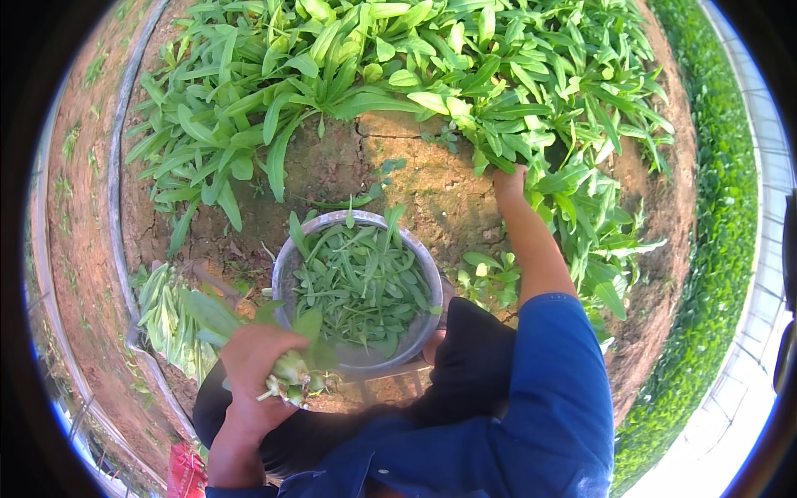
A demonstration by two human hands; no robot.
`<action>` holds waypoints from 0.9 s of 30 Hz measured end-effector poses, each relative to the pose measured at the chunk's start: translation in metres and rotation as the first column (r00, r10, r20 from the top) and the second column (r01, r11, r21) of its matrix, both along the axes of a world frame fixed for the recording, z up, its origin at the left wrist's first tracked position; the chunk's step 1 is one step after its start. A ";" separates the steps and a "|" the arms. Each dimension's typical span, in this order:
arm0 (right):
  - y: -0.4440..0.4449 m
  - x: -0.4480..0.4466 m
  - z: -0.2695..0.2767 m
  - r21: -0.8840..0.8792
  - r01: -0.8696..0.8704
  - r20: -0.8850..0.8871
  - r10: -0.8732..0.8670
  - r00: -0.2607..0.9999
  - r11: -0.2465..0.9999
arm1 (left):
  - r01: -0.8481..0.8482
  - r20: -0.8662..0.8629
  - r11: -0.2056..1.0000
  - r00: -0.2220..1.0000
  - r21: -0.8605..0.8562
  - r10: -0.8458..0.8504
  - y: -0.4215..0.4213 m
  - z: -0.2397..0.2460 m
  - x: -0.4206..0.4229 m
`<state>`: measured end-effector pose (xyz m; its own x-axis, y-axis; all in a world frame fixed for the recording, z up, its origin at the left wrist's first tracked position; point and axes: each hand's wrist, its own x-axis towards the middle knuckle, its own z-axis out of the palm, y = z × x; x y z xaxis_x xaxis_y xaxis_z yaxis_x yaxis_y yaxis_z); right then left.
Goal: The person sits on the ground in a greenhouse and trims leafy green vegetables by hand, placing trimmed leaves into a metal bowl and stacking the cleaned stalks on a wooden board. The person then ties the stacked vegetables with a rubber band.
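Note:
My left hand (258, 367) is closed around a bunch of leafy greens (289, 373), their pale cut stem ends pointing right towards my lap. Just beyond it a round basin (433, 264) stands on the soil and holds many small loose green leaves (355, 280). My right hand (510, 180) reaches forward to the base of a growing leafy plant (498, 134); leaves hide its fingers, so whether it grips anything does not show. Left of my left hand a pile of long-leaved greens (171, 311) lies on the ground.
Dense leafy plants (324, 81) grow across the far side and down the right. A grey hose (115, 155) runs along the left. A red bag (185, 470) lies at lower left. A low green crop strip (725, 218) borders the bed at right. My knees flank the basin's near side.

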<state>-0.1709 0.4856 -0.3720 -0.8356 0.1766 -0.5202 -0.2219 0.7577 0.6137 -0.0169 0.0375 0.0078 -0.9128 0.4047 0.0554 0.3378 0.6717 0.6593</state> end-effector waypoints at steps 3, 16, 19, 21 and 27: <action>-0.033 0.001 0.004 -0.121 0.150 0.048 -0.145 0.988 0.981 | -0.025 0.007 1.000 1.000 0.015 0.025 0.001 0.002 0.002; -0.136 0.057 0.174 -0.940 0.235 0.176 -0.236 0.956 0.249 | -0.022 -0.046 0.998 0.999 0.066 0.025 0.007 0.006 0.019; -0.072 0.036 0.084 -0.551 0.034 0.020 -0.028 0.999 0.834 | -0.044 -0.014 0.999 0.999 -0.002 0.044 -0.002 0.008 0.026; -0.019 0.042 0.040 -0.333 -0.192 -0.071 0.179 0.981 0.923 | -0.059 0.003 0.998 0.998 0.023 0.058 -0.003 0.009 0.025; 0.034 0.025 0.014 0.083 -0.190 0.231 0.166 0.959 0.978 | -0.293 0.012 0.951 0.955 -0.101 0.295 -0.032 0.014 0.006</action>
<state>-0.1457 0.5194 -0.3577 -0.7243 0.0978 -0.6825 -0.4866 0.6288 0.6065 -0.0108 0.0056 0.0215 -0.9927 0.1205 0.0029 0.0989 0.7997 0.5921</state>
